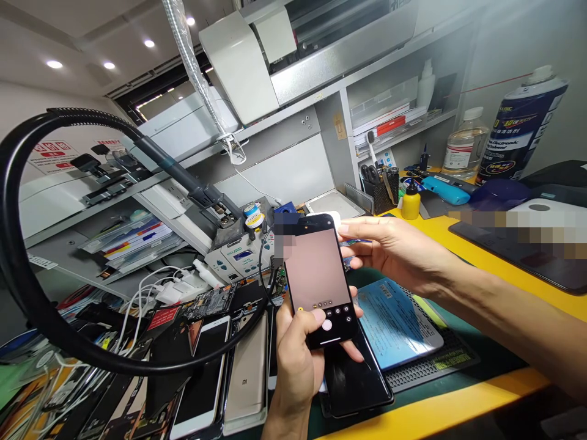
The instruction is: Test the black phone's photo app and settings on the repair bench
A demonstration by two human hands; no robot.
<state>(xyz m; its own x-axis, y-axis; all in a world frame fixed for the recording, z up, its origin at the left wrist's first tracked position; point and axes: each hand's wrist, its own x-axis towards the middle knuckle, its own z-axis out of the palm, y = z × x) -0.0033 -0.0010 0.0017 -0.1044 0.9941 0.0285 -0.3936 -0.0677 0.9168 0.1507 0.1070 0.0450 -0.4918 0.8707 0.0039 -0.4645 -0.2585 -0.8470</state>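
Left hand [296, 366] gripped smartphone [316, 269] by side; right hand [394, 253] open, just beside it. Phone light, slippery glass; hold edges.

Yellow workbench [486, 278] with a green mat [498, 342] on it, and a studded grey rubber pad [428, 363] on the mat. On the pad: blue-printed card [394, 324] and a black phone [353, 385]. Left end — white phone [202, 382], gold Mi phone [245, 373], bare circuit board [208, 302], soldering station [238, 256]. Back of bench: yellow bottle [411, 201], blue tool [447, 190], mesh holder with scissors [378, 195], clear bottle [465, 143], tall spray can [520, 128]. Right: dark slab [513, 256], partly blurred. White shelf [293, 119] overhead — stacked papers [385, 116], white bottle [426, 85].
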